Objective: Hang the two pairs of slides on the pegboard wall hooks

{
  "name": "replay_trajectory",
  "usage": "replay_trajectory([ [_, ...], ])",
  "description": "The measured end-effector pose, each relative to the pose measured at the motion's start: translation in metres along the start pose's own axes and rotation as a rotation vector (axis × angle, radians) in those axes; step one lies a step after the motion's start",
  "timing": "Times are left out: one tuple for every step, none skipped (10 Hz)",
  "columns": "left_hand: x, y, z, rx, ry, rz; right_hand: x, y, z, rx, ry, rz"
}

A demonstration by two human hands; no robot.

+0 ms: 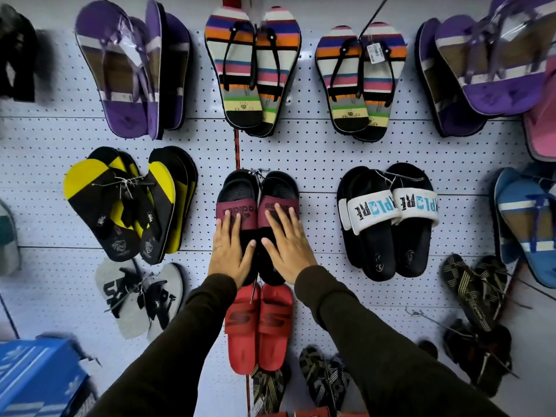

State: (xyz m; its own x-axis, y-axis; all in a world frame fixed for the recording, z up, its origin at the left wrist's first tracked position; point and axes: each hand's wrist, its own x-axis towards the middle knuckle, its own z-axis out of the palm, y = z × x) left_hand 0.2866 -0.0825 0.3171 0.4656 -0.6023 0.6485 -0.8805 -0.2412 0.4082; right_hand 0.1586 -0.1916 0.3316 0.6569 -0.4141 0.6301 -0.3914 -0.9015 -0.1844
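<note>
A pair of black slides with maroon straps point(240, 194) hangs from a hook at the middle of the white pegboard wall point(316, 152). My left hand point(230, 251) lies flat on the left slide, fingers spread. My right hand point(285, 242) rests flat on the right slide, fingers spread too. Neither hand grips anything. Directly below hangs a pair of red slides point(260, 326), partly behind my forearms. A black pair with white straps point(388, 221) hangs to the right.
The wall is crowded with hanging footwear: purple flip-flops point(132, 73) upper left, striped ones point(252, 70) above, yellow-black ones point(126, 203) left, grey ones point(138, 299) lower left, dark sandals point(472, 299) lower right. A blue shoebox point(36, 380) sits bottom left.
</note>
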Motion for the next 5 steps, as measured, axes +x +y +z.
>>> replay_trajectory([
  [-0.003, -0.001, -0.002, 0.016, -0.007, -0.007, -0.002, -0.001, -0.005, -0.008, -0.049, -0.009],
  [-0.003, 0.004, -0.005, 0.037, -0.004, -0.006, -0.003, -0.004, -0.024, 0.051, -0.086, 0.012],
  [-0.002, 0.011, -0.012, 0.050, 0.006, -0.047, -0.007, -0.007, -0.067, 0.144, -0.020, 0.026],
  [-0.005, 0.022, -0.015, 0.064, 0.056, -0.052, -0.016, 0.009, -0.135, 0.351, 0.212, -0.009],
  [-0.002, 0.044, -0.012, 0.087, 0.126, 0.035, -0.022, 0.034, -0.233, 0.288, 0.559, -0.158],
])
